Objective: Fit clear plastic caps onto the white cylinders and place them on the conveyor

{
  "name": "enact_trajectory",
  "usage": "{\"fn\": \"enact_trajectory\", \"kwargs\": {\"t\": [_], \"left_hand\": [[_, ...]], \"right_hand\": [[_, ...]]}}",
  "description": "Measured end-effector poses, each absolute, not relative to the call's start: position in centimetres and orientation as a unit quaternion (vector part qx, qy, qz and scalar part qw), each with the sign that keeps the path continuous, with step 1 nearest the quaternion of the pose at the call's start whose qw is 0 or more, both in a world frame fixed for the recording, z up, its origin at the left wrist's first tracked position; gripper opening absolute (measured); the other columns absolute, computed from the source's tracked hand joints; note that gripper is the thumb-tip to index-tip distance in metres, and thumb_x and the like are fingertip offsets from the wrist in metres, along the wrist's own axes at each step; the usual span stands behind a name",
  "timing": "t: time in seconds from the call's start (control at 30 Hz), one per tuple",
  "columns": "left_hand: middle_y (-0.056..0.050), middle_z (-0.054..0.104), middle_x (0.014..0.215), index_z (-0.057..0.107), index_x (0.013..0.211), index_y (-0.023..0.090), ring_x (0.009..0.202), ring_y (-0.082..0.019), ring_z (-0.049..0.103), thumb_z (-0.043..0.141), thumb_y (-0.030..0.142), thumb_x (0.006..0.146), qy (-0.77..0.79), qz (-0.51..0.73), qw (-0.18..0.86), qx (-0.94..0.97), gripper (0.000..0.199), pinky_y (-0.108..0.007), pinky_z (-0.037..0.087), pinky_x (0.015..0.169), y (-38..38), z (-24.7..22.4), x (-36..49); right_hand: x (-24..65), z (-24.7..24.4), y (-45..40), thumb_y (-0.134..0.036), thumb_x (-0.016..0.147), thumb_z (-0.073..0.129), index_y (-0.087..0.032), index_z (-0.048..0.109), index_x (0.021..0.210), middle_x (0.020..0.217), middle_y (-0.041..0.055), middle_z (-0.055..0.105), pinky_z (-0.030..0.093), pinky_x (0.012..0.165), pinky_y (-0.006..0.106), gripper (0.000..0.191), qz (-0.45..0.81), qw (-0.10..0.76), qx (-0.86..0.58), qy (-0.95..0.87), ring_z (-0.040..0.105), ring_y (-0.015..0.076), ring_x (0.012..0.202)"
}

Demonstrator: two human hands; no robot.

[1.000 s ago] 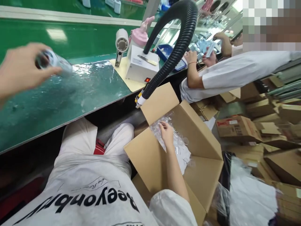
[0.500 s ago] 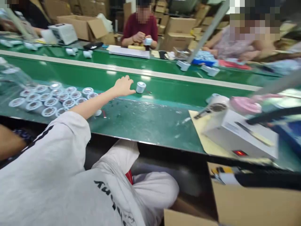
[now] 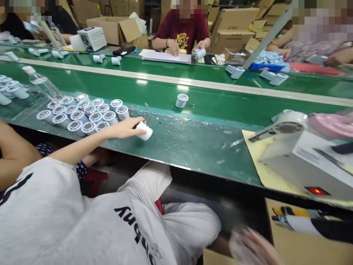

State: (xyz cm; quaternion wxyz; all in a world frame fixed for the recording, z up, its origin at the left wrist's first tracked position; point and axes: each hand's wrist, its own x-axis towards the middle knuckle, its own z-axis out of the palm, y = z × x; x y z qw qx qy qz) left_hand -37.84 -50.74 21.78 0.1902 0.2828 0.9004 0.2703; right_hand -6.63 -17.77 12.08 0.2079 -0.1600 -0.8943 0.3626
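My left hand [image 3: 132, 127] is closed round a white cylindrical part [image 3: 145, 131] with thin wires, just above the green work surface [image 3: 187, 147]. To its left stand rows of similar light-blue and white cylinders [image 3: 78, 115]. One more cylinder [image 3: 182, 101] with a short wire sits alone on the green belt [image 3: 154, 86]. My right hand [image 3: 252, 246] is a blur at the bottom right, low in front of a cardboard box; its fingers are smeared, and whether it holds anything cannot be made out.
A white machine [image 3: 317, 162] with a red lit switch stands on yellow paper at the right. A clear bottle [image 3: 41, 81] is behind the cylinders. Across the belt, people handle parts. A screwdriver-like tool [image 3: 303, 221] lies by the cardboard box [image 3: 309, 246] at lower right.
My left hand has drawn back from near the lone cylinder on the belt and now grips another one by the rows. My right hand has come into view, and the view has shifted.
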Motion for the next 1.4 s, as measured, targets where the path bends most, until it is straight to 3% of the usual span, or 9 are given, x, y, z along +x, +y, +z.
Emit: {"fn": "enact_trajectory", "kwargs": {"t": [0.1, 0.27, 0.4, 0.53, 0.73, 0.9, 1.03, 1.23, 1.4], "left_hand": [[-0.004, 0.058, 0.073, 0.055, 0.103, 0.017, 0.055, -0.016, 0.051, 0.033, 0.065, 0.091, 0.771, 0.436, 0.379, 0.27, 0.054, -0.027, 0.043, 0.049, -45.6, 18.9, -34.1], [-0.001, 0.059, 0.072, 0.063, 0.091, 0.017, 0.054, -0.013, 0.05, 0.057, 0.05, 0.078, 0.569, 0.396, 0.634, 0.344, 0.036, -0.023, 0.038, 0.041, -38.4, 15.8, -28.7], [-0.002, 0.069, 0.086, 0.072, 0.094, 0.018, 0.076, -0.016, 0.061, 0.057, 0.031, 0.083, 0.619, 0.318, 0.511, 0.505, 0.023, -0.024, 0.047, 0.065, -36.2, 16.4, -27.4], [-0.006, 0.07, 0.1, 0.074, 0.106, 0.018, 0.092, -0.021, 0.064, 0.062, 0.033, 0.088, 0.685, 0.328, 0.346, 0.551, 0.025, -0.031, 0.046, 0.084, -35.9, 16.5, -26.6], [-0.01, 0.066, 0.114, 0.073, 0.121, 0.021, 0.107, -0.026, 0.062, 0.09, 0.052, 0.067, 0.666, 0.425, 0.307, 0.53, 0.064, -0.04, 0.049, 0.099, -35.8, 13.9, -25.7], [-0.015, 0.062, 0.134, 0.075, 0.122, 0.024, 0.128, -0.033, 0.057, 0.095, 0.048, 0.061, 0.607, 0.448, 0.344, 0.558, 0.068, -0.048, 0.046, 0.11, -35.8, 12.4, -26.2], [-0.014, 0.067, 0.133, 0.065, 0.136, 0.022, 0.12, -0.028, 0.065, 0.088, 0.035, 0.072, 0.585, 0.482, 0.426, 0.493, 0.07, -0.039, 0.054, 0.099, -36.2, 12.9, -25.5], [-0.013, 0.066, 0.134, 0.056, 0.142, 0.022, 0.095, -0.018, 0.07, 0.086, 0.034, 0.073, 0.553, 0.529, 0.524, 0.373, 0.076, -0.034, 0.057, 0.085, -36.7, 13.7, -24.8], [-0.014, 0.064, 0.143, 0.057, 0.145, 0.023, 0.116, -0.026, 0.067, 0.089, 0.036, 0.073, 0.557, 0.506, 0.486, 0.445, 0.08, -0.035, 0.055, 0.092, -36.9, 14.4, -25.2]], "right_hand": [[-6.1, 13.5, -20.2, -0.051, 0.091, 0.062, -0.041, 0.068, 0.135, 0.124, 0.0131, 0.067, 0.066, 0.08, 0.054, 0.046, 0.314, 0.191, -0.054, -0.929, 0.072, 0.0384, 0.109], [-10.3, 14.3, -22.7, -0.024, 0.097, 0.059, -0.03, 0.069, 0.135, 0.137, 0.0188, 0.056, 0.06, 0.088, 0.053, 0.04, 0.111, 0.218, -0.007, -0.97, 0.059, 0.0364, 0.111], [-10.1, 14.3, -21.6, -0.011, 0.087, 0.064, -0.027, 0.078, 0.106, 0.143, 0.0143, 0.054, 0.059, 0.085, 0.049, 0.028, 0.119, 0.139, -0.044, -0.982, 0.056, 0.0357, 0.114], [-8.2, 14.3, -20.8, -0.024, 0.084, 0.076, -0.024, 0.074, 0.085, 0.136, 0.0118, 0.056, 0.059, 0.091, 0.046, 0.003, 0.346, 0.067, -0.063, -0.934, 0.06, 0.0315, 0.115], [-8.0, 14.4, -21.3, -0.045, 0.093, 0.066, -0.022, 0.07, 0.07, 0.109, 0.0103, 0.065, 0.056, 0.088, 0.04, 0.033, 0.534, 0.126, -0.183, -0.816, 0.066, 0.026, 0.101], [-8.1, 14.2, -20.6, -0.055, 0.08, 0.08, -0.021, 0.068, 0.058, 0.1, 0.0087, 0.068, 0.059, 0.085, 0.038, 0.042, 0.632, 0.127, -0.242, -0.725, 0.071, 0.0278, 0.102], [-7.8, 14.1, -20.0, -0.062, 0.076, 0.083, -0.023, 0.077, 0.069, 0.12, 0.0112, 0.072, 0.061, 0.092, 0.046, 0.04, 0.698, 0.125, -0.213, -0.672, 0.071, 0.0336, 0.115], [-6.6, 14.4, -20.7, -0.038, 0.08, 0.087, -0.03, 0.079, 0.107, 0.129, 0.0091, 0.074, 0.05, 0.112, 0.052, 0.03, 0.538, 0.162, -0.122, -0.818, 0.065, 0.033, 0.127], [-6.0, 14.3, -21.0, -0.043, 0.08, 0.086, -0.027, 0.074, 0.11, 0.122, 0.0098, 0.075, 0.059, 0.101, 0.046, 0.037, 0.586, 0.144, -0.141, -0.785, 0.069, 0.0315, 0.119]]}}
